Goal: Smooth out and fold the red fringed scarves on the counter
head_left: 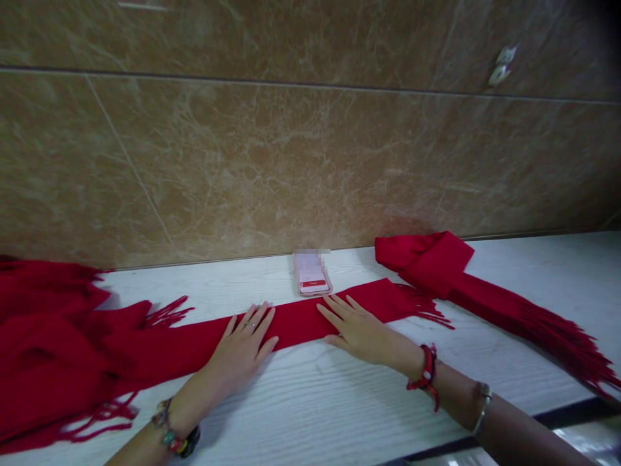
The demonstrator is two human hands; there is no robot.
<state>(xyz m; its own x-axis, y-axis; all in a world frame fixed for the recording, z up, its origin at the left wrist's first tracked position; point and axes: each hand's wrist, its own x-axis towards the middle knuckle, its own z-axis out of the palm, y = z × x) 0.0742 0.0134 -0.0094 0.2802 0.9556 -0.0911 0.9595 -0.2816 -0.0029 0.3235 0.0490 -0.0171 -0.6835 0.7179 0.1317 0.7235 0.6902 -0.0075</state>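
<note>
Here we are, facing the brown marbled wall (272, 149) that fills the view from 9 o'clock over the top to 3, and below it runs the pale wood-grained table (339, 401). Over at 8 o'clock, a big heap of red cloth (43, 362), rumpled, with fringe spilling out. Now to 6 o'clock, and there's the flat red scarf (298, 323), lying smooth on the table, its fringed end out at 4 o'clock; its other end runs to the heap, though where the two meet is hard to make out in all that red. Between 3 and 4 o'clock, the folded red scarf (441, 272), doubled over by the wall, its long tail slanting down to a fringe. And the hands! Left hand (242, 343) at 7 o'clock, right hand (361, 330) at 5, both laid palm-down on the flat red scarf, fingers extended, unclenched, grasping nothing. Between them and the wall, the phone (311, 272), screen lit, just beside the scarf's far edge. A beaded bracelet (169, 440) on the left wrist, a red cord bracelet (427, 372) on the right, a silver bangle (482, 408) further up that arm, and tiniest of all, a ring (251, 324) on the left hand!
</note>
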